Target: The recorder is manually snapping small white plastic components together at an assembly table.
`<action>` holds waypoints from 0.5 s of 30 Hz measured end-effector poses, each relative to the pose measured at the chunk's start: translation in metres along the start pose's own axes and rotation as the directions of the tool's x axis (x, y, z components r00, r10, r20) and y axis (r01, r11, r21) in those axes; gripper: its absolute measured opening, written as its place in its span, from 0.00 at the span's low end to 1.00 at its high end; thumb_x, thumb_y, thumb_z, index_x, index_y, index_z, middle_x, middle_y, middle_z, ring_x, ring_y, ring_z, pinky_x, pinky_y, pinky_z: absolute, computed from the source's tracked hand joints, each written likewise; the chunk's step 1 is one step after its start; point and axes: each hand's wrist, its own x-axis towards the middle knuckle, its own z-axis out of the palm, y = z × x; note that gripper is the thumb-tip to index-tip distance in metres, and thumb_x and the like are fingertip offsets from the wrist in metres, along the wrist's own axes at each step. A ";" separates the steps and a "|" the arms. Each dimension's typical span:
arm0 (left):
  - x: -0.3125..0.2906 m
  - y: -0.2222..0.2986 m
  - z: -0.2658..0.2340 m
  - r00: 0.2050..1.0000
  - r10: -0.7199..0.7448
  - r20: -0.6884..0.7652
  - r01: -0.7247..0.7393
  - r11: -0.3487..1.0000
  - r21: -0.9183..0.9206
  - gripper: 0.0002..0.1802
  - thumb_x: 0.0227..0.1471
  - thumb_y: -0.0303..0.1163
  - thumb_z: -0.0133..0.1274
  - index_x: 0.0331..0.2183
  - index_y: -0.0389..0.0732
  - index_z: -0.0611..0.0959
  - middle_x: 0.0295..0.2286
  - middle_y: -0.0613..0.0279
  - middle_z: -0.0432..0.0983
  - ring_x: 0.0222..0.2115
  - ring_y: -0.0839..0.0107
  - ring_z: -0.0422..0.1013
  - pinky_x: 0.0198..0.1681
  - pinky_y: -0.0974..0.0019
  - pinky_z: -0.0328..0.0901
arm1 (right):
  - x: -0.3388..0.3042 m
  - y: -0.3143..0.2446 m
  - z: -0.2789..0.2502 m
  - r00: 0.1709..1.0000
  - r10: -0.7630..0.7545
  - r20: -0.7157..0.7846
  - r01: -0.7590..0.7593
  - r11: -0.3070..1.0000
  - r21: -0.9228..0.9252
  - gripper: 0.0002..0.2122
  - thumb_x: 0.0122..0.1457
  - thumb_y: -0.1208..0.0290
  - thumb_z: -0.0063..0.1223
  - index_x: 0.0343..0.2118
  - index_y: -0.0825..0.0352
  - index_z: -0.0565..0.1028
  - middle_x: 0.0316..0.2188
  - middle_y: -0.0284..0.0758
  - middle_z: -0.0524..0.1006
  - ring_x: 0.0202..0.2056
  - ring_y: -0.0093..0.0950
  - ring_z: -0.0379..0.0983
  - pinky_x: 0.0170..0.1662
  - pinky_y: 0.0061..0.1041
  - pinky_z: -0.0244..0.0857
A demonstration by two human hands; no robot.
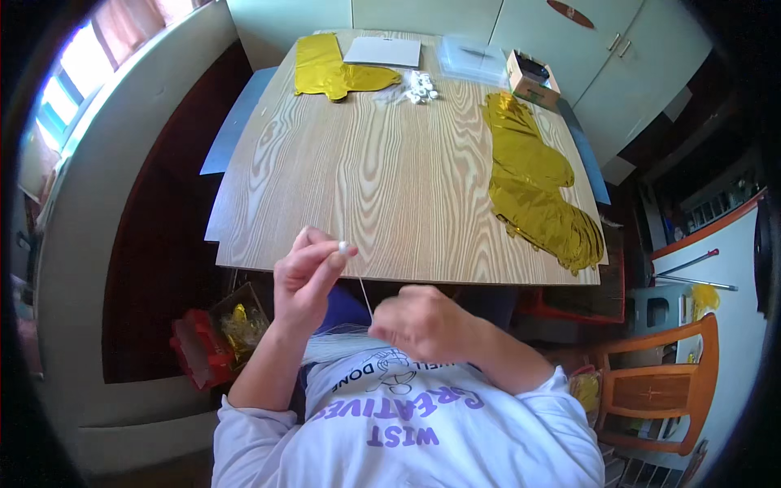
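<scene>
My left hand (303, 281) is raised just off the table's near edge. Its thumb and forefinger pinch a small white piece (343, 246), whose exact kind is too small to make out. A thin white string (365, 298) runs down from near the left fingers to my right hand (419, 321). The right hand is closed around the lower part of this string, lower and to the right, above my lap. Pale strands (338, 348) lie across my lap beneath both hands.
On the wood-grain table (366, 179), flat gold foil balloons lie at the right (529, 167) and far left (321, 69). Small white pieces (421, 87), a white box (382, 51), a clear plastic case (472, 61) and a carton (533, 79) stand far back. A wooden chair (655, 378) is at right.
</scene>
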 end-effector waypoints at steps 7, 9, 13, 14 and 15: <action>-0.005 0.021 0.013 1.000 -0.024 -0.013 0.021 0.985 -0.173 0.07 0.50 0.21 0.56 0.33 0.37 0.85 0.26 0.66 0.68 0.26 0.80 0.64 0.26 0.76 0.57 | 0.009 0.020 0.009 0.984 0.130 -0.119 -0.120 0.989 0.082 0.11 0.58 0.65 0.52 0.22 0.65 0.69 0.16 0.40 0.69 0.20 0.41 0.68 0.25 0.36 0.62; 0.012 0.018 0.003 0.994 0.067 -0.087 -0.049 0.980 0.191 0.09 0.50 0.20 0.54 0.35 0.38 0.84 0.26 0.65 0.68 0.26 0.78 0.65 0.27 0.74 0.58 | 0.004 -0.002 0.020 0.999 -0.014 -0.049 0.018 0.997 0.079 0.11 0.58 0.66 0.52 0.22 0.65 0.68 0.16 0.39 0.69 0.19 0.41 0.68 0.25 0.36 0.62; -0.011 0.020 0.020 0.962 -0.038 0.270 0.002 0.991 0.131 0.07 0.49 0.20 0.55 0.33 0.36 0.85 0.27 0.62 0.71 0.27 0.74 0.66 0.31 0.73 0.60 | 0.025 0.017 -0.019 0.950 0.072 -0.303 -0.106 0.990 -0.095 0.10 0.58 0.66 0.52 0.22 0.64 0.69 0.16 0.38 0.69 0.20 0.41 0.68 0.26 0.36 0.63; -0.011 0.024 0.017 0.979 -0.036 0.202 0.049 0.997 -0.064 0.06 0.51 0.22 0.55 0.32 0.34 0.85 0.27 0.63 0.71 0.28 0.76 0.65 0.30 0.74 0.59 | 0.023 0.024 -0.011 0.942 0.123 -0.313 -0.122 0.992 0.024 0.10 0.58 0.66 0.51 0.23 0.64 0.70 0.16 0.38 0.69 0.20 0.41 0.69 0.27 0.35 0.64; -0.005 0.020 0.014 0.998 0.016 0.067 -0.002 0.978 -0.207 0.07 0.51 0.22 0.55 0.33 0.33 0.85 0.26 0.64 0.70 0.27 0.77 0.64 0.30 0.76 0.59 | 0.017 0.024 0.003 0.965 0.076 -0.253 -0.080 0.997 -0.007 0.09 0.58 0.66 0.52 0.24 0.63 0.71 0.17 0.38 0.70 0.21 0.39 0.70 0.27 0.35 0.64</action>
